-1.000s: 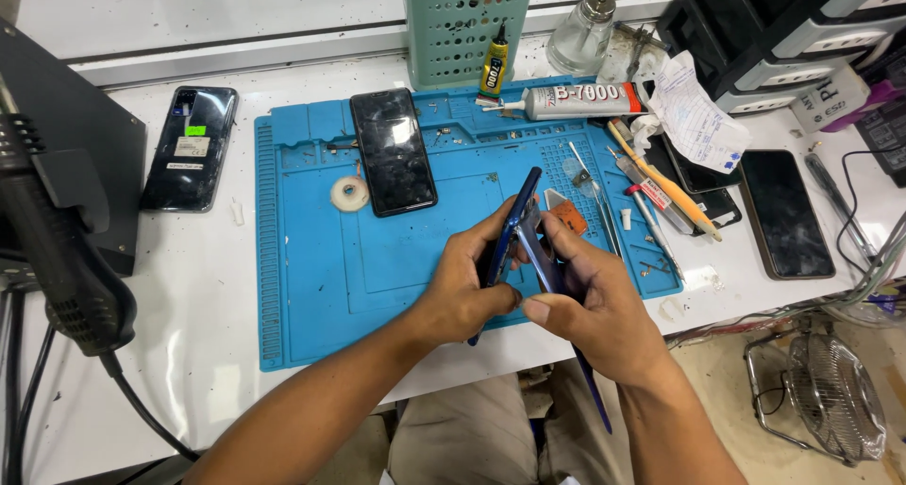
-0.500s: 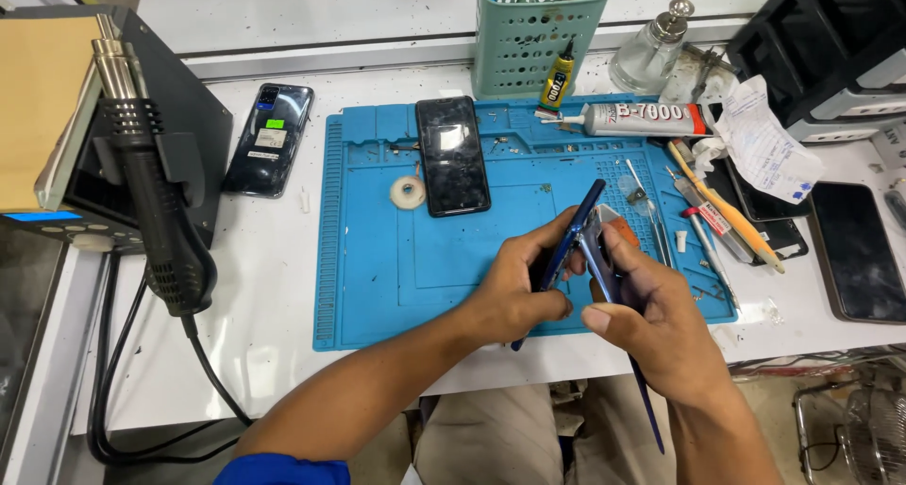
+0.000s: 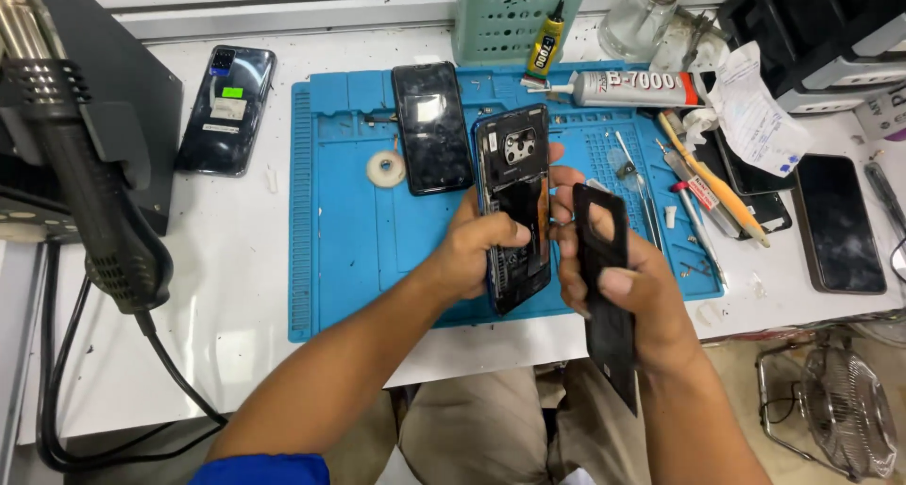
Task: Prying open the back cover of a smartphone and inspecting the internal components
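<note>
Hands grip apart: left hand (image 3: 472, 249) clasps opened phone (image 3: 514, 207), right hand (image 3: 628, 301) back cover (image 3: 604, 287).

1 head-worn view, looking steeply down from above, close over flat blue silicone work mat (image 3: 359, 249) on white bench (image 3: 236, 296); lap visible below.

blue mat (image 3: 349, 249), tape roll (image 3: 385, 169), dark phone (image 3: 432, 127), glue tube (image 3: 634, 89), green basket (image 3: 514, 18)

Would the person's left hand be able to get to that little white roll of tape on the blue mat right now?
Probably not at once: the left hand is gripping the opened phone. The tape roll lies close by on the mat, with nothing between them.
</note>
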